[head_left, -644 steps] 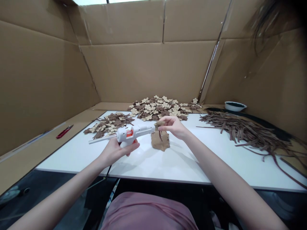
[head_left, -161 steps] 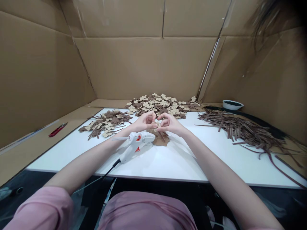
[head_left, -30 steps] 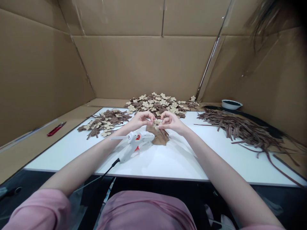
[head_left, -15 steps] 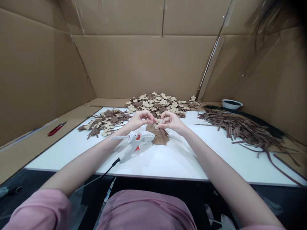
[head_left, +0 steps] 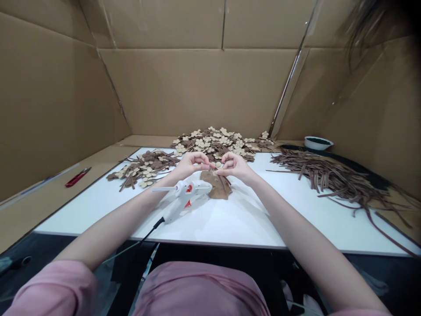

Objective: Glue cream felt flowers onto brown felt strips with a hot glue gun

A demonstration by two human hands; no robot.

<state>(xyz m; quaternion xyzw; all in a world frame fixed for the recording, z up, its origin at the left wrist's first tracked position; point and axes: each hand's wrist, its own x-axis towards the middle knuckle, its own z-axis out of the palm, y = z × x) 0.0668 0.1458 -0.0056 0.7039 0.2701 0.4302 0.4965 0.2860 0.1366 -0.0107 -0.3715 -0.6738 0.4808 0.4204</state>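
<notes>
Over the middle of the white board, both my hands meet at a small beige flower cutout (head_left: pixel 217 166). My right hand (head_left: pixel 237 167) is closed in a pinch on the flower's right side, and a thin brown strip (head_left: pixel 225 179) trails down below it. At the left edge of the flower, my left hand (head_left: pixel 194 163) is also pinched shut; what lies between its fingertips is too small to make out. Just under the hands lies a brown scrap of leather-like material (head_left: pixel 215 188). A white glue gun (head_left: pixel 186 195) rests left of it, its nozzle pointing at the scrap.
A heap of beige and brown flowers (head_left: pixel 223 142) stands behind my hands. More flowers with strips (head_left: pixel 148 166) lie to the left, brown strips (head_left: pixel 329 175) to the right. A red cutter (head_left: pixel 78 177) and a white bowl (head_left: pixel 318 143) sit near the cardboard walls (head_left: pixel 197 87).
The beige flower and my right fingers have shifted very slightly to the right. My left fingertips have eased a little down. The glue gun and the piles stay in place.
</notes>
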